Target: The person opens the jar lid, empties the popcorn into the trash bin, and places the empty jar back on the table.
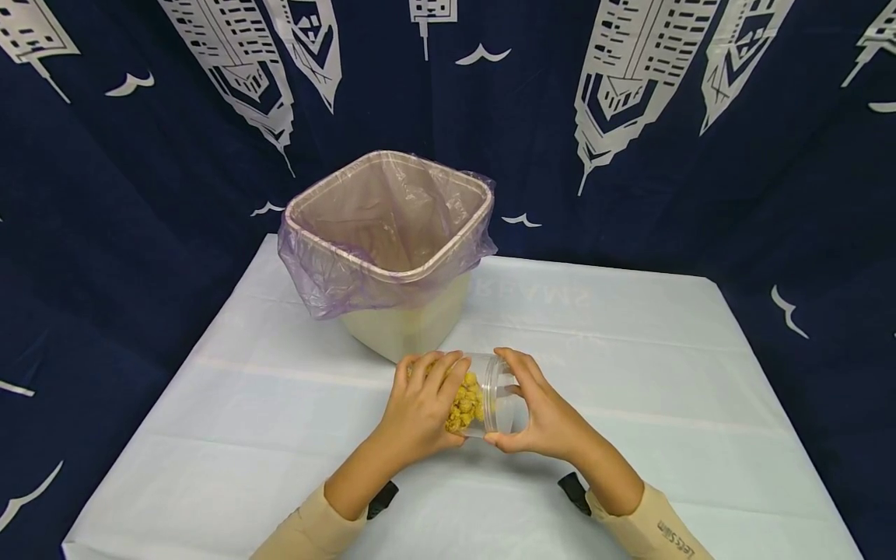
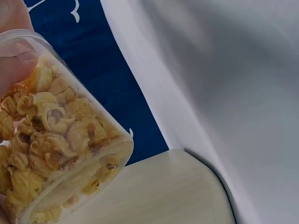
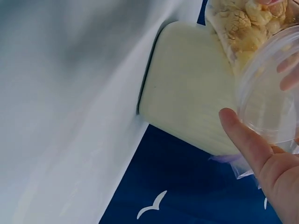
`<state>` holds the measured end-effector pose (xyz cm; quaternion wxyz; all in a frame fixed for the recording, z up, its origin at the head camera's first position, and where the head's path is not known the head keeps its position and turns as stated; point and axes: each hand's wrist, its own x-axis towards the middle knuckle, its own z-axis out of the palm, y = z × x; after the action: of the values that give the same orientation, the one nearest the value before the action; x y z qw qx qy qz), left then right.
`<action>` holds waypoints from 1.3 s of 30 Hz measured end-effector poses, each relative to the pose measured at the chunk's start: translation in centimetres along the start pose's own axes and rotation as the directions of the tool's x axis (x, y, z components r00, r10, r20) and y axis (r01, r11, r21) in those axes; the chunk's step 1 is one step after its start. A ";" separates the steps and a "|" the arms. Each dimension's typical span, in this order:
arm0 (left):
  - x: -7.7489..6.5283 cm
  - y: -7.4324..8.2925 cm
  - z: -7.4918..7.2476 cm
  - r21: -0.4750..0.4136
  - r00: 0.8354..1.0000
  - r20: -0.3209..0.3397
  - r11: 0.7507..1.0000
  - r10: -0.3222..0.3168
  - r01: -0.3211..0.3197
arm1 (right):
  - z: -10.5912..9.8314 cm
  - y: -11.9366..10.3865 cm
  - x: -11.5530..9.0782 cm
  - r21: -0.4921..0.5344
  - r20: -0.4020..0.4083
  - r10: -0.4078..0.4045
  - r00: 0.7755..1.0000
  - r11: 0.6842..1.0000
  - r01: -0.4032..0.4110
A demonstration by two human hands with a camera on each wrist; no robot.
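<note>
A clear plastic jar of yellow popcorn is tipped on its side above the table in the head view. My left hand grips the jar's body, fingers over the top and thumb beneath. At the other end, thumb and fingers of my right hand span the clear round lid, holding it at its rim. Popcorn pieces fill the base end in the left wrist view. In the right wrist view the lid is see-through, with my right thumb at its edge.
Just beyond the hands stands a cream waste bin, its mouth lined with a thin purple bag. A white cloth covers the table. Behind it hangs a dark blue curtain with white building prints.
</note>
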<state>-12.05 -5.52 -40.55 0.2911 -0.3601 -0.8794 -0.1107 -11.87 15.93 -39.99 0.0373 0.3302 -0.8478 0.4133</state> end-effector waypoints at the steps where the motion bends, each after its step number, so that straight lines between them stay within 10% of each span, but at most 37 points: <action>1: 0.0 0.0 0.0 -0.016 1.000 0.013 1.000 -0.006 0.006 | 0.0 0.0 0.0 -0.038 0.002 -0.018 1.000 0.999 0.018; 9: -0.3 -0.1 0.1 -0.076 0.998 0.059 0.996 -0.033 0.038 | -0.4 -0.1 0.0 -0.186 0.053 -0.113 0.992 0.975 0.121; 16: -0.1 -0.1 0.1 -0.084 0.998 0.047 0.995 -0.044 0.047 | -0.6 -0.8 -0.3 0.045 0.077 0.136 0.988 0.989 -0.140; 24: 0.1 0.2 0.1 -0.066 0.998 0.041 0.997 -0.046 0.048 | -0.3 -2.2 0.1 0.015 0.024 0.433 0.901 0.901 -0.434; 39: 0.1 0.2 0.2 -0.021 0.998 0.048 0.999 -0.035 0.036 | -0.1 -2.1 0.3 0.082 0.046 0.464 0.885 0.881 -0.466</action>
<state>-12.01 -5.28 -40.65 0.2639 -0.3501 -0.8911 -0.1169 -10.87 14.93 -38.48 -0.0886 0.1237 -0.8829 0.4442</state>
